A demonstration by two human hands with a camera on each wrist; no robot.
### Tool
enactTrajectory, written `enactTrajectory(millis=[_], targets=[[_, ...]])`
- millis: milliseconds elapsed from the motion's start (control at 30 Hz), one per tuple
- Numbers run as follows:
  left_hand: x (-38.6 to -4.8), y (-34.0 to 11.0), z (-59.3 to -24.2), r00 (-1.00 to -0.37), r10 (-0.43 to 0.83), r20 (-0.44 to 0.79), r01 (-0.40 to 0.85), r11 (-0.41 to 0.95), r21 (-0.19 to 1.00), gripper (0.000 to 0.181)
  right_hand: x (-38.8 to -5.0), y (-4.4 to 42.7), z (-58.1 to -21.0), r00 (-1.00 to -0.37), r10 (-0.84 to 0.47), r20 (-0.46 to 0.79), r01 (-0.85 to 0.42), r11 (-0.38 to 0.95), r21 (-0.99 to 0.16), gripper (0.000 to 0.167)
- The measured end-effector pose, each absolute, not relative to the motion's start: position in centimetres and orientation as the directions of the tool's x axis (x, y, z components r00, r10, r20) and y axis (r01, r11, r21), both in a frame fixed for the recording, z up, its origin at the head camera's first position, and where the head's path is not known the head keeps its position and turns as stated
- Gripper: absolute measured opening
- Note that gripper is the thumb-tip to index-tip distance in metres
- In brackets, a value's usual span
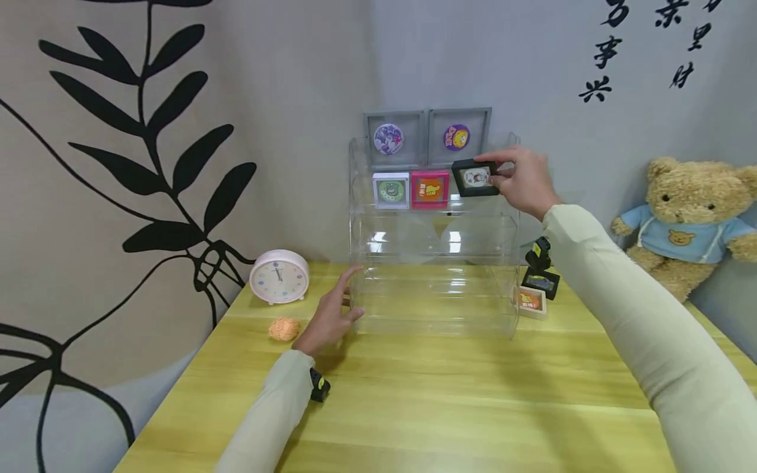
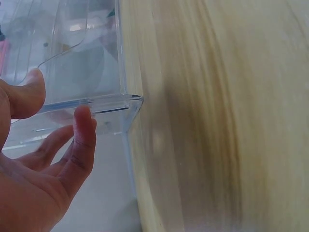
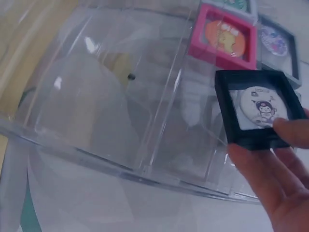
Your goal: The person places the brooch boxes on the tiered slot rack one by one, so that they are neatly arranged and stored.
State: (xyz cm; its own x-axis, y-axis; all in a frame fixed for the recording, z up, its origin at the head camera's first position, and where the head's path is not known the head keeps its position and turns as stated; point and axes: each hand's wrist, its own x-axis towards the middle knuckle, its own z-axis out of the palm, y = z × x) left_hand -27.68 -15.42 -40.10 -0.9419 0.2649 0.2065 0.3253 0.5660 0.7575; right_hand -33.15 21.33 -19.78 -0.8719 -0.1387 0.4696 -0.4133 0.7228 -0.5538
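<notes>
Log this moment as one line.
right hand: holds black badge frame near pink frame | left hand: pinches side of clear tiered rack | rack top: two grey frames

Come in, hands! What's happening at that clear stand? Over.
Right hand pinches black frame, right of pink frame. Left hand holds left side of clear stand. No obstruction visible.

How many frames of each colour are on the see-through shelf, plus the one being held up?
Grey frames: 2
White frame: 1
Pink frame: 1
Black frame, held up: 1
Total: 5
</notes>
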Motion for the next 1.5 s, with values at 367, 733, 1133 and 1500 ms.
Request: enactTrajectory(millis=[367, 733, 1133, 1500], targets=[[-28.0, -15.1, -39.9, -0.940, 0.270, 0.209, 0.332, 0.580, 0.744, 0.090, -35.2, 20.2, -19.9, -0.841, -0.147, 0.520, -0.399, 0.819, -0.413, 0.041], [-27.9, -15.5, -40.1, -0.942, 0.266, 0.203, 0.324, 0.572, 0.754, 0.090, -36.0, 19.4, -21.2, -0.867, -0.100, 0.488, -0.356, 0.809, -0.468, 0.042], [-28.0, -15.1, -39.7, -0.941, 0.284, 0.184, 0.319, 0.564, 0.762, 0.090, -34.8, 20.9, -22.8, -0.815, -0.157, 0.557, -0.413, 0.832, -0.371, 0.053], [-28.1, -15.3, -39.9, -0.939, 0.283, 0.196, 0.330, 0.573, 0.750, 0.088, -29.0, 25.7, -27.6, -0.676, -0.065, 0.734, -0.451, 0.823, -0.344, 0.022]])
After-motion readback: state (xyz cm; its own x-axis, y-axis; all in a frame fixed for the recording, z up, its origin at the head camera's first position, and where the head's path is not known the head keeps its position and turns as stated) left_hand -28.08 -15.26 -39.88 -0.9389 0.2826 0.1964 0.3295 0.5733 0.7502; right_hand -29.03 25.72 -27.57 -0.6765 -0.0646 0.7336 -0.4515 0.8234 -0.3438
